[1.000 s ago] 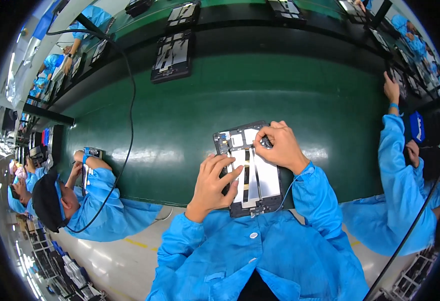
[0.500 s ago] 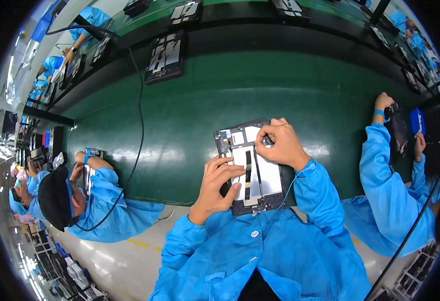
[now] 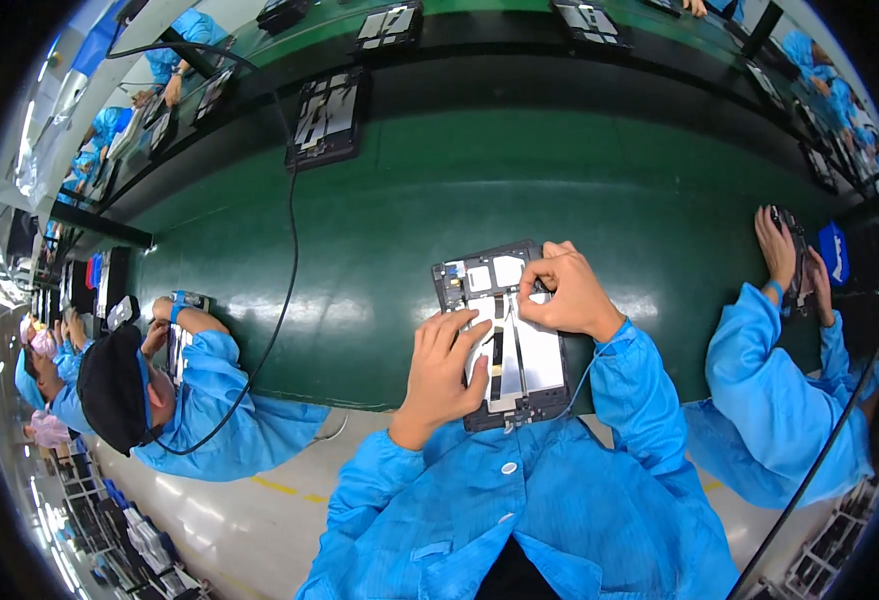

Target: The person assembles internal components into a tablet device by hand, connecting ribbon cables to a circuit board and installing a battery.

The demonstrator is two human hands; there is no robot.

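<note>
An open tablet chassis [image 3: 519, 375] with a black frame, silver plates and small boards lies on the green work surface [image 3: 379, 220] in front of me. My left hand [image 3: 444, 365] rests flat on the chassis's lower left part, fingers spread over it. At the chassis's upper right my right hand [image 3: 567, 292] has its fingertips pinched together on a small part I cannot make out. Both arms wear blue sleeves.
A co-worker in blue with a black cap [image 3: 114, 385] sits at my left handling a device. Another co-worker's hands [image 3: 784, 255] work on a dark device at my right. More black chassis trays [image 3: 327, 115] lie on the far belt; a black cable [image 3: 289, 270] crosses the surface.
My hands stay on the chassis with only slight finger shifts. The co-worker at my right has lowered the arm onto a device; the view has shifted slightly.
</note>
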